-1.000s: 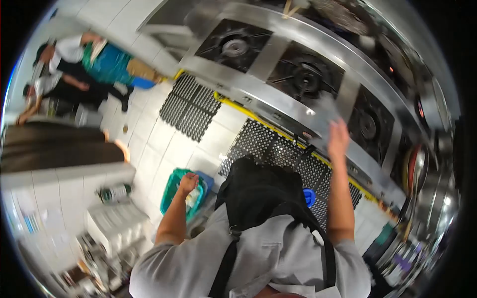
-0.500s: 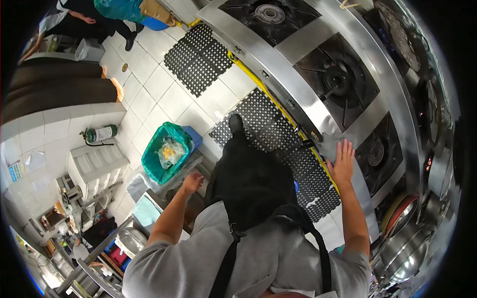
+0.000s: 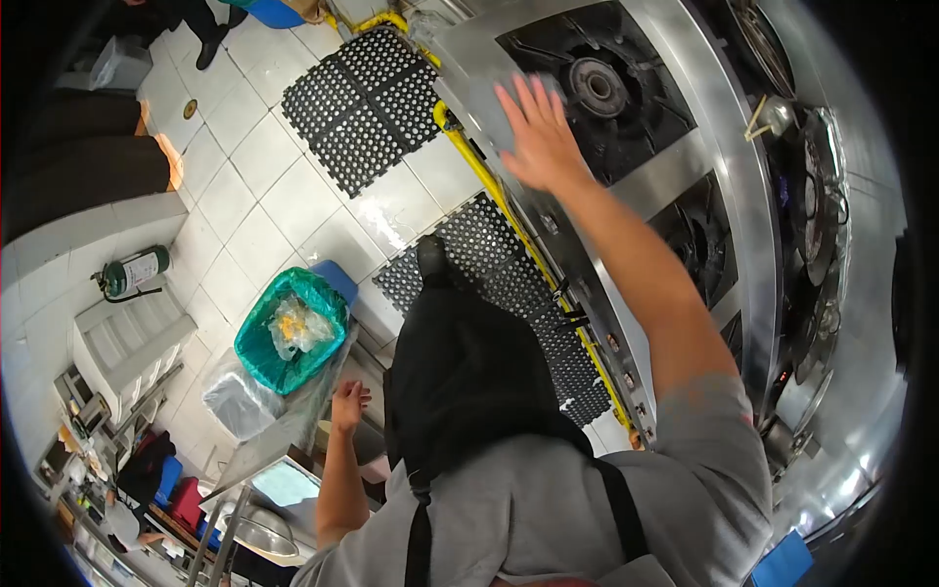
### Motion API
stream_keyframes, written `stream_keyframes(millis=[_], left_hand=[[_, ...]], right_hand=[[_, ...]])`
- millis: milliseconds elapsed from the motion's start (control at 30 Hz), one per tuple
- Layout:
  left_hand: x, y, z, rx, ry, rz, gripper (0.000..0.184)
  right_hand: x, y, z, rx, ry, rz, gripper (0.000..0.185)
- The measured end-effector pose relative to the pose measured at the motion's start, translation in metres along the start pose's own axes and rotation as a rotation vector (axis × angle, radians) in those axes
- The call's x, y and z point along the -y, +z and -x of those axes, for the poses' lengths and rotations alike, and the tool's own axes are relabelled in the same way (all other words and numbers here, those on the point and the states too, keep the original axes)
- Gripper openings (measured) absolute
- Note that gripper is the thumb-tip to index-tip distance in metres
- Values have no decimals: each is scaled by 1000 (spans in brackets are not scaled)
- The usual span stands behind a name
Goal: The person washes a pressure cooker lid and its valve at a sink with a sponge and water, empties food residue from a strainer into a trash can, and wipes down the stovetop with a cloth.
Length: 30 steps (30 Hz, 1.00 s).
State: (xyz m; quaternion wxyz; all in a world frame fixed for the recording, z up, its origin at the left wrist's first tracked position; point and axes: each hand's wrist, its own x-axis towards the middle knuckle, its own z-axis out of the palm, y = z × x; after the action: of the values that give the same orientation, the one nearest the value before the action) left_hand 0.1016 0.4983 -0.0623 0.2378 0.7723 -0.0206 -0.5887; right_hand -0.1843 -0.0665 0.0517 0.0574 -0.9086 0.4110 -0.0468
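Note:
My right hand (image 3: 543,137) lies flat with its fingers spread on a grey cloth (image 3: 488,106), on the steel front edge of the stove (image 3: 460,68). Much of the cloth is hidden under the palm. Just beside the fingers is the far burner (image 3: 599,88), set in a black pan. My left hand (image 3: 349,404) hangs at my side, fingers loosely bent and nothing visible in them. Closest to it is a bin lined with a green bag (image 3: 256,344), with clear plastic and yellow scraps inside.
A yellow pipe (image 3: 509,210) runs along the stove's front, beside black perforated mats (image 3: 362,108) on the tiled floor. To the left are a fire extinguisher (image 3: 137,272) and white drawers (image 3: 132,338). Another person's dark shoe (image 3: 211,47) shows at the top.
My right hand has slid with the cloth along the stove edge, from beside the nearer burners to the far one. My body has moved forward; my left hand still hangs low.

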Motion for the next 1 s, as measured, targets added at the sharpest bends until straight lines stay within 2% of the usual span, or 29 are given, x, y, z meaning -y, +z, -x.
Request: stream_keyframes(millis=[100, 133, 200, 233, 300, 400, 500, 600, 700, 733, 867, 1000], left_hand=[[9, -10, 6, -9, -37, 107, 20], [7, -12, 9, -8, -45, 114, 20], [2, -16, 18, -66, -88, 68, 19], [6, -21, 15, -60, -104, 91, 22], [1, -23, 12, -60, -149, 90, 23], [1, -16, -11, -5, -211, 81, 24], [-9, 7, -38, 60, -119, -4, 24], [-16, 32, -52, 132, -95, 192, 22], [-43, 54, -31, 108, -70, 217, 19], [-46, 57, -28, 115, -46, 216, 19], [-26, 58, -14, 62, -45, 272, 19], [-8, 46, 7, -59, -112, 264, 20]], right_hand=[[-9, 35, -117, -121, -119, 94, 90], [-2, 25, -138, -112, -125, 94, 90], [10, -1, -173, 119, -62, 24, 90], [7, 11, -173, 129, -75, 32, 90], [-14, 47, -155, -174, -204, 35, 89], [-4, 10, -54, 40, -180, 5, 88], [-8, -28, 82, 313, -152, 9, 88], [-30, -34, 202, 537, -110, 4, 88], [-38, -31, 186, 550, -190, 35, 87], [-37, -29, 159, 479, -237, -3, 85], [-20, -21, -16, 254, -323, 18, 81], [-25, 24, -156, -11, -410, 110, 84]])
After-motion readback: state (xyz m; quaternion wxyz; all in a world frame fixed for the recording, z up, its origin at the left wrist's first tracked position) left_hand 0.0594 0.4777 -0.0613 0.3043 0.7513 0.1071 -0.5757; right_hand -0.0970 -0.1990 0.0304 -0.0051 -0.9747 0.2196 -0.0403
